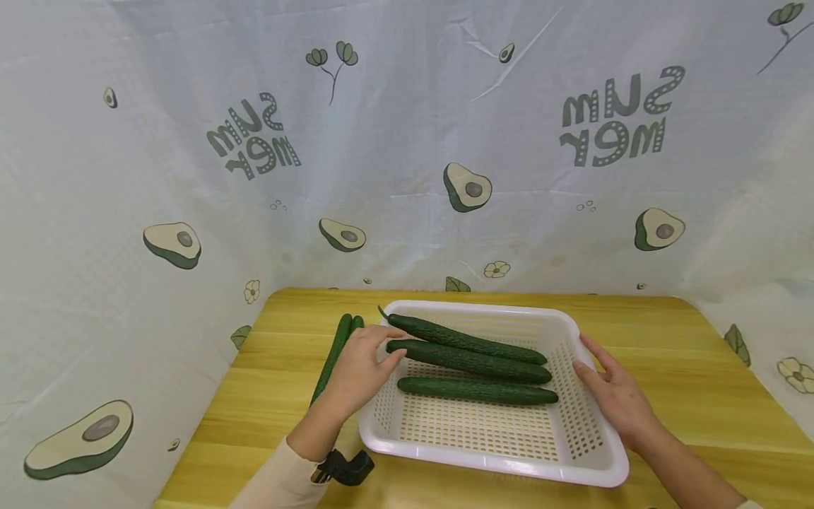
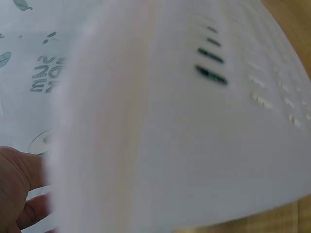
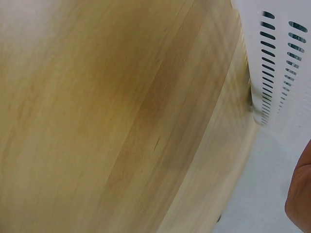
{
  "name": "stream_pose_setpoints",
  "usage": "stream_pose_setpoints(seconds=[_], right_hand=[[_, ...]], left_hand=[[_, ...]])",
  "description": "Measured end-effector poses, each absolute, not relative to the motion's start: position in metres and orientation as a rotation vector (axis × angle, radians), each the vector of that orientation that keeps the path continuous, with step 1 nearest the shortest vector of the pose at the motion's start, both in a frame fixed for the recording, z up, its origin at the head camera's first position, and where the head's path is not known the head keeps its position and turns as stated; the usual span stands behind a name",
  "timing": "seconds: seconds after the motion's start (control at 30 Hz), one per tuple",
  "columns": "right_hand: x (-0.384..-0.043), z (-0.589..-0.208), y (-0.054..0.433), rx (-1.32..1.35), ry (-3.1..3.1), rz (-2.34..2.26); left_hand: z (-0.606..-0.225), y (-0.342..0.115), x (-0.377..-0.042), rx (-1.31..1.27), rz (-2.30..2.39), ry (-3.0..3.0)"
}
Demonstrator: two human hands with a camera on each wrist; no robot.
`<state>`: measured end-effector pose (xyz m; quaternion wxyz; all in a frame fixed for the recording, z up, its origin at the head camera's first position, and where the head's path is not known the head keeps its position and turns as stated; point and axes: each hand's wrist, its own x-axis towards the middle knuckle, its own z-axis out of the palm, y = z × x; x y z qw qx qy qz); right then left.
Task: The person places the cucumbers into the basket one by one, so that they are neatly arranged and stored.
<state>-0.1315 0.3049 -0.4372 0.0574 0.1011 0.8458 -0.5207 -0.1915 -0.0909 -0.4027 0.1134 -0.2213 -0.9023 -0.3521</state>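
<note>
A white perforated plastic basket stands on the table with three dark green cucumbers lying lengthwise in it. My left hand reaches over its left rim, thumb and forefinger on either side of the left end of the middle cucumber. Above that one lies the back cucumber, its thin stem over the rim; the front cucumber lies apart. My right hand grips the basket's right rim. In the left wrist view the basket's wall hides part of the left hand.
Two more cucumbers lie on the wooden table left of the basket, partly behind the left hand. A white curtain with avocado prints surrounds the table's back and sides. A black strap circles the left wrist.
</note>
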Motion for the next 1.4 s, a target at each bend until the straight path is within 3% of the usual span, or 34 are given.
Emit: stream_pose_setpoints(seconds=[0.23, 0.73, 1.4], right_hand=[[-0.131, -0.437, 0.303, 0.304, 2.566, -1.589], [-0.133, -0.439, 0.305, 0.327, 2.549, -1.592], [-0.131, -0.438, 0.304, 0.308, 2.559, -1.605]], left_hand=[[-0.405, -0.139, -0.185, -0.383, -1.114, -2.646], [-0.466, -0.201, -0.156, 0.109, -1.233, -2.952], [-0.476, -0.204, -0.151, 0.19, -1.211, -2.998]])
